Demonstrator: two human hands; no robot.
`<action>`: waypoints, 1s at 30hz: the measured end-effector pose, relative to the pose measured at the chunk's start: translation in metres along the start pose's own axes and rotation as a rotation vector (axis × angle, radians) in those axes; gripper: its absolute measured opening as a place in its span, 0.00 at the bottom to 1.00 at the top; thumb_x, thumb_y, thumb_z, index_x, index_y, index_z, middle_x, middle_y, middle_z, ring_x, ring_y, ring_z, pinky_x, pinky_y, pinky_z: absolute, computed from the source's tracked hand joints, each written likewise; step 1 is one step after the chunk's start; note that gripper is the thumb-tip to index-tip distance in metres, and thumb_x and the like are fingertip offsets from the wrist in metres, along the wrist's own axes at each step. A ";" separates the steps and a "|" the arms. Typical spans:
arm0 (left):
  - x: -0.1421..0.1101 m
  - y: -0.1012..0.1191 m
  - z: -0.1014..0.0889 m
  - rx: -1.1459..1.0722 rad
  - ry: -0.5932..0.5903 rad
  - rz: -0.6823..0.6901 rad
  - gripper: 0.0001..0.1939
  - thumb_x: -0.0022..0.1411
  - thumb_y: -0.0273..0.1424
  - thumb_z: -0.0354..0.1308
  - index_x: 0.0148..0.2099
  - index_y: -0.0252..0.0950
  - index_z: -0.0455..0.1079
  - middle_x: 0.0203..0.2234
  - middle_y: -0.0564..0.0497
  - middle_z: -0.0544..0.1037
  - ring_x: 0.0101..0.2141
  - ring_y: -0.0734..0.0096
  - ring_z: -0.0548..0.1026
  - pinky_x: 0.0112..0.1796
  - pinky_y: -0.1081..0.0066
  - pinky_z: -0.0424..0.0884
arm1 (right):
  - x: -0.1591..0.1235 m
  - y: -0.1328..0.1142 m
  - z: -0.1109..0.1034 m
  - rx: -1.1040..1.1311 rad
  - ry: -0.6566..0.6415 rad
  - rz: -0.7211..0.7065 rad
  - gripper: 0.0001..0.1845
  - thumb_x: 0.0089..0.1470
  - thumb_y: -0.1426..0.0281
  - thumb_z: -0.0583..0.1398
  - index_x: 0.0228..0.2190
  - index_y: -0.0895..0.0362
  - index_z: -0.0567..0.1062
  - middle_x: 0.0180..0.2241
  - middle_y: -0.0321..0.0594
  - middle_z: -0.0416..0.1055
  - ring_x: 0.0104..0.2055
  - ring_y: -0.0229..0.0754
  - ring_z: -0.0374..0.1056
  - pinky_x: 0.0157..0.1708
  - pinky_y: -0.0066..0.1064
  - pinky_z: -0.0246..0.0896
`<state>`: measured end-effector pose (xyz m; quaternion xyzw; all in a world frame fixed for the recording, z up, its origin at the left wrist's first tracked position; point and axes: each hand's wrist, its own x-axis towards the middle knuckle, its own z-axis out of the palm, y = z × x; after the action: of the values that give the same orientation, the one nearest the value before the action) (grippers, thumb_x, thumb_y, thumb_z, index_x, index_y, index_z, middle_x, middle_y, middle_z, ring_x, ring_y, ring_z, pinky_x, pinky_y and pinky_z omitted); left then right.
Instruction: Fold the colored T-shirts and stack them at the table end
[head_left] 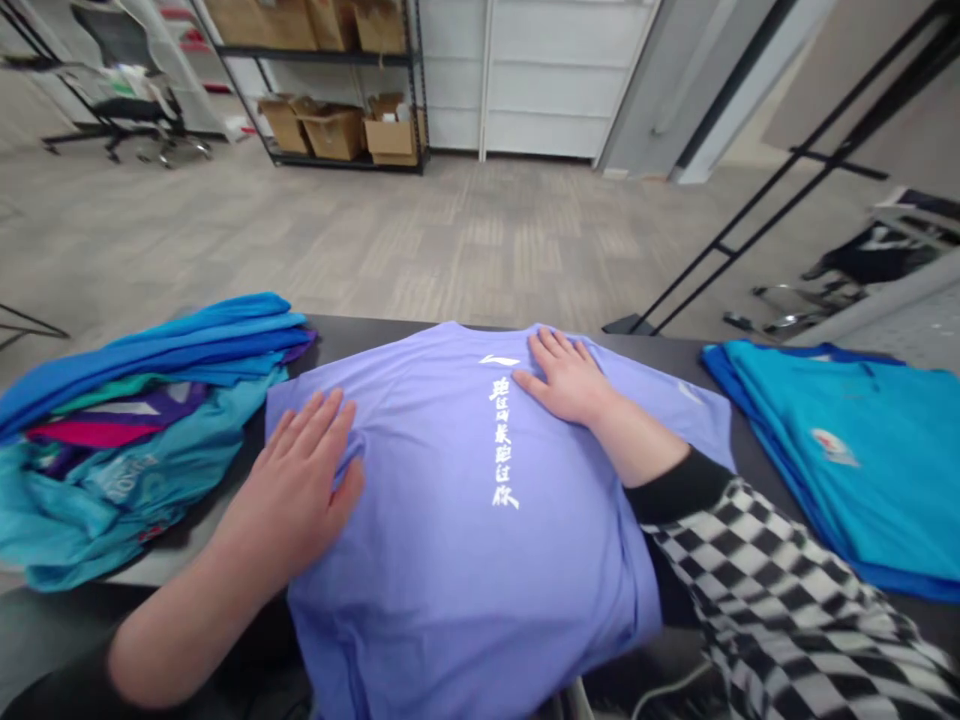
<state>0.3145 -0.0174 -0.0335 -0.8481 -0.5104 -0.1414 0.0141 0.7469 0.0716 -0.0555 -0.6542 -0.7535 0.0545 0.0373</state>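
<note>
A lavender T-shirt lies spread over a dark table, its neckline at the far edge and its hem hanging over the near edge. White lettering runs down its middle, below a small white logo. My left hand rests flat on the left sleeve area, fingers extended. Near the collar, right of the lettering, my right hand presses flat on the cloth with its fingers stretched out. Neither hand grips anything. Some wrinkles show beside the left hand and toward the hem.
On the left is a loose heap of blue, teal and purple clothes. A neater stack of blue shirts sits at the right. Beyond the table stand a black metal rack with cardboard boxes, an office chair and a black metal frame.
</note>
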 end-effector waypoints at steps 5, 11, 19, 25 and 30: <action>0.039 0.039 0.013 -0.078 -0.154 0.139 0.34 0.78 0.36 0.48 0.81 0.38 0.59 0.80 0.42 0.60 0.78 0.51 0.59 0.75 0.47 0.62 | 0.000 0.000 0.000 0.022 -0.006 0.000 0.52 0.72 0.36 0.46 0.81 0.55 0.50 0.83 0.50 0.42 0.84 0.65 0.39 0.80 0.64 0.37; 0.061 0.044 0.043 0.034 -0.237 0.039 0.38 0.80 0.49 0.48 0.83 0.36 0.56 0.81 0.39 0.55 0.80 0.42 0.52 0.76 0.40 0.54 | 0.000 0.000 0.000 0.022 -0.017 0.003 0.53 0.72 0.36 0.45 0.82 0.56 0.49 0.83 0.51 0.41 0.84 0.66 0.38 0.80 0.64 0.36; 0.070 0.048 0.034 0.093 -0.245 0.029 0.36 0.76 0.46 0.54 0.79 0.38 0.63 0.78 0.38 0.63 0.77 0.38 0.61 0.74 0.38 0.60 | 0.000 0.000 0.000 0.035 -0.013 0.006 0.53 0.71 0.35 0.46 0.81 0.55 0.50 0.83 0.50 0.41 0.84 0.64 0.39 0.81 0.63 0.35; 0.129 0.072 0.031 0.028 -0.154 -0.007 0.32 0.77 0.38 0.48 0.76 0.28 0.64 0.74 0.30 0.68 0.75 0.41 0.63 0.75 0.43 0.57 | 0.001 0.001 0.001 0.043 0.003 -0.005 0.53 0.71 0.35 0.46 0.81 0.54 0.51 0.83 0.50 0.41 0.84 0.65 0.39 0.80 0.64 0.36; 0.148 0.082 0.061 -0.036 -0.231 0.067 0.42 0.80 0.53 0.45 0.84 0.33 0.50 0.82 0.36 0.52 0.81 0.44 0.49 0.78 0.43 0.46 | 0.000 -0.001 0.000 0.053 -0.004 0.006 0.53 0.71 0.36 0.47 0.81 0.55 0.50 0.83 0.50 0.41 0.84 0.66 0.39 0.80 0.65 0.35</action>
<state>0.4649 0.0811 -0.0446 -0.8755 -0.4773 -0.0513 -0.0551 0.7458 0.0715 -0.0549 -0.6551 -0.7498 0.0757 0.0532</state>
